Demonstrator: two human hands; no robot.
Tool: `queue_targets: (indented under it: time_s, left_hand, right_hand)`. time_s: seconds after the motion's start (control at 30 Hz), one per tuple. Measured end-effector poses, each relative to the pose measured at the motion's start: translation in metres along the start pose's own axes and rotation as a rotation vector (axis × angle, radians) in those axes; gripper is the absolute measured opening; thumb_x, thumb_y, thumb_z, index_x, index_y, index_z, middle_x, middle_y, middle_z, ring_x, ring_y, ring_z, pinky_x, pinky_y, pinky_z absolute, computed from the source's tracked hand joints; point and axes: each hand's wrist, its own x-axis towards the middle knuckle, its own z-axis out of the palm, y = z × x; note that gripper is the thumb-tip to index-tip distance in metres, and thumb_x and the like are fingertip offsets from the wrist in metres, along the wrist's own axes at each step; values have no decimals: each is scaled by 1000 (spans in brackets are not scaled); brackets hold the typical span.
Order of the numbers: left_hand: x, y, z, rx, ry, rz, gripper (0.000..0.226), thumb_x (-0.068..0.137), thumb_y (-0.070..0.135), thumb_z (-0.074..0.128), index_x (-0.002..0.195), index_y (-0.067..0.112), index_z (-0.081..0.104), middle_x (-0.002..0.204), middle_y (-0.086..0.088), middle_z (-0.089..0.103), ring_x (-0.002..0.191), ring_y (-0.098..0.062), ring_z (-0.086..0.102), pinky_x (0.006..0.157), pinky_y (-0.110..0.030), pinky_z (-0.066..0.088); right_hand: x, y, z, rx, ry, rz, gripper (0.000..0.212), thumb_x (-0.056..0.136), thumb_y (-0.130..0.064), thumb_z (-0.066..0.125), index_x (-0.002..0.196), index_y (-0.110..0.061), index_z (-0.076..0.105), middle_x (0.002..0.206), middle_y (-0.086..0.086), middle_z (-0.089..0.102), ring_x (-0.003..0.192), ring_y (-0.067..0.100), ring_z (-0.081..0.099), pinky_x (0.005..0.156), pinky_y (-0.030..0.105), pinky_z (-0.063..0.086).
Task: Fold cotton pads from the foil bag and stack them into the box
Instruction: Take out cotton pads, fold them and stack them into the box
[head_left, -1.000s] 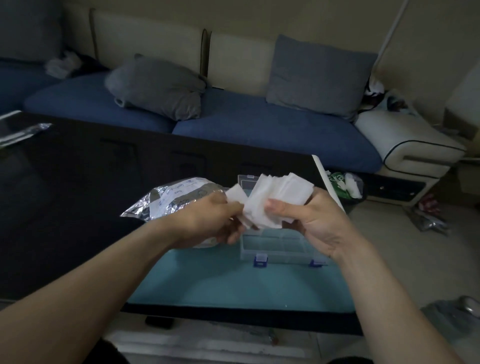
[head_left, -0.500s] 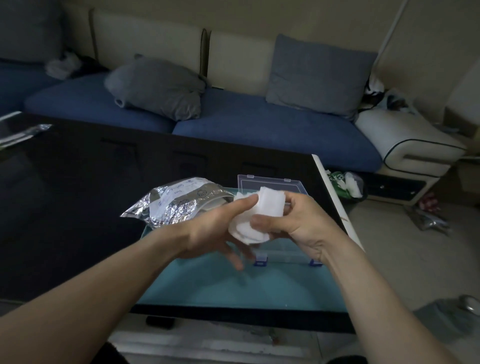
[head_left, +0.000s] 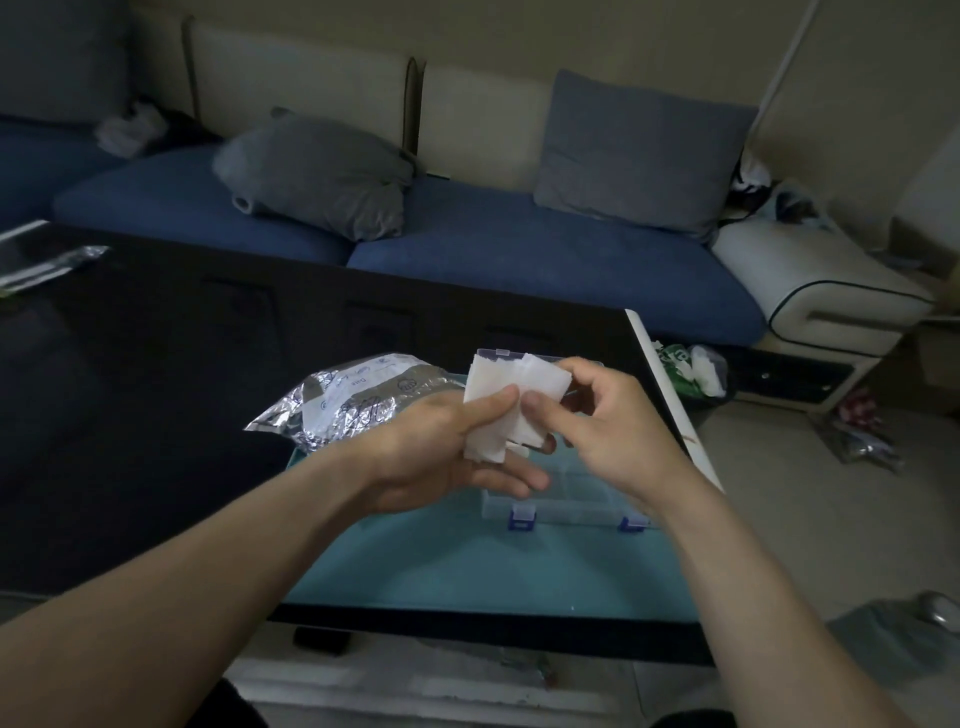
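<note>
Mid-fold. Both hands hold the pads (head_left: 511, 402) in the air above the box (head_left: 566, 493) — left hand (head_left: 447, 447) has its thumb clamped over the near-left part of the bundle with fingers under it, right hand (head_left: 602, 421) pinches the right side between thumb and fingers. Looks like several pads bunched, partly folded, edges uneven. Foil bag (head_left: 358, 402) lies on the counter (head_left: 156, 389), left of the box and just beyond the left hand. Box is clear and sits open on the teal mat (head_left: 467, 566); the near compartments look empty, far ones are hidden by the hands. Judgement: early in the task — fold unfinished, nothing visibly stacked yet, more pads probably left in the bag.
</note>
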Motion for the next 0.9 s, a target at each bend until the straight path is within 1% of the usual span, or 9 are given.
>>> queue_targets:
  time_s: [0.07,0.13,0.23,0.33,0.43,0.57,0.63,0.8,0.9]
  left_hand:
    - [-3,5,-4,-30,-68,-37,51,100,40,39,128,1,58,113,-23,64,90,-35,69,83,-39,58]
    - [-4,8,-8,-82,-87,-53,53,101,39,33,127,0,58,116,-26,63,95,-38,68,87,-41,56]
    - [0,7,-13,-37,3,7,47,106,30,28,120,-2,59,108,-22,66,87,-35,69,77,-38,59]
    - [2,7,-13,-1,63,49,40,106,26,32,104,-2,60,94,-17,66,72,-28,66,66,-33,57]
    - [0,9,-11,32,39,42,37,100,30,39,100,0,61,85,-15,63,64,-27,59,59,-31,52]
    - [2,7,-7,37,-61,-6,55,99,49,32,120,5,58,78,-16,57,58,-28,52,56,-32,47]
    - [4,6,-6,49,-73,-7,63,100,54,28,127,4,56,77,-17,56,56,-27,53,54,-32,47]
    - [5,0,-2,18,-13,19,61,101,43,35,123,-9,57,94,-27,64,77,-35,68,74,-37,61]
    - [4,0,-2,-27,34,36,52,102,36,37,112,-8,61,94,-27,68,77,-35,70,73,-37,62]
  right_hand:
    - [1,3,-3,87,36,56,11,90,-19,75,101,-18,72,80,-5,73,69,2,64,67,21,47]
    - [2,3,-6,212,47,112,8,89,-16,74,96,-20,73,88,-2,75,83,11,69,72,30,52]
    - [2,-1,-12,544,-8,186,11,84,-11,74,94,-12,70,90,6,73,83,19,69,67,30,55]
    - [1,-4,-19,697,-65,201,30,75,-14,77,103,-4,68,89,11,70,74,18,66,57,28,53]
    - [0,-4,-20,651,-107,210,39,75,-13,79,110,0,68,87,8,72,71,16,67,54,25,52]
    - [-2,-2,-8,407,-39,217,46,65,-24,82,107,-9,70,89,5,77,74,16,71,59,24,54]
    - [-1,-1,-4,306,25,213,42,67,-25,85,104,-11,71,87,4,78,75,16,73,61,26,54]
    - [-3,-4,6,262,74,210,19,85,-27,78,95,-11,77,80,3,76,62,13,69,55,23,52]
    - [-2,-4,4,325,66,270,16,90,-28,73,92,-13,76,81,4,76,65,13,67,55,23,50]
